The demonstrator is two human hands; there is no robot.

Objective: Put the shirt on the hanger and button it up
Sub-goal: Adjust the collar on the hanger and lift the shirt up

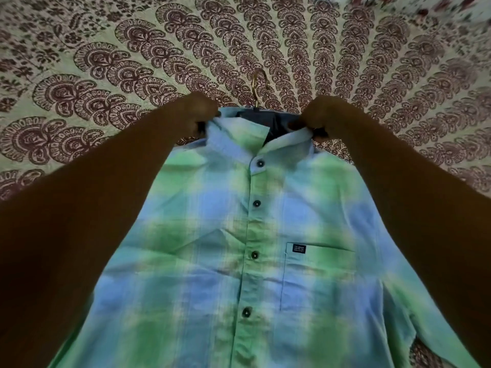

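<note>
**Plaid shirt on hanger, held at the collar by both hands**

Item 1. Shirt (239, 235): green, blue and white plaid, lying front-up and flat. It spreads from the fingers back toward the person. Its collar (287, 140) is pinched at both ends and drawn outward.

Item 2. Left hand (196, 112): its fingers (190, 123) curl round the left collar tip and grip the cloth.

Item 3. Right hand (322, 115): it is curled likewise, gripping the right collar tip. Both forearms reach over the shirt's shoulders.

Item 4. Hanger hook (257, 86): brass-coloured. It rises out of the neck opening between the two sets of fingers and just beyond them. The hanger's body is hidden inside the shirt. A dark grey-blue surface shows in the neck gap; I cannot tell whether it is lining or hanger.

Item 5. Buttons: four dark ones run in a row from the fingers toward the person. They are the top button (260, 163), second (257, 203), third (255, 254) and fourth (246, 312). The front edges lie closed along the row.

Item 6. Chest pocket (316, 277): it sits on the side of the right-hand fingers and bears a small dark label (299, 248).

Item 7. Printed cloth (106, 75): pale with a maroon fan pattern. It lies under the shirt and extends past the fingers on every side.
</note>
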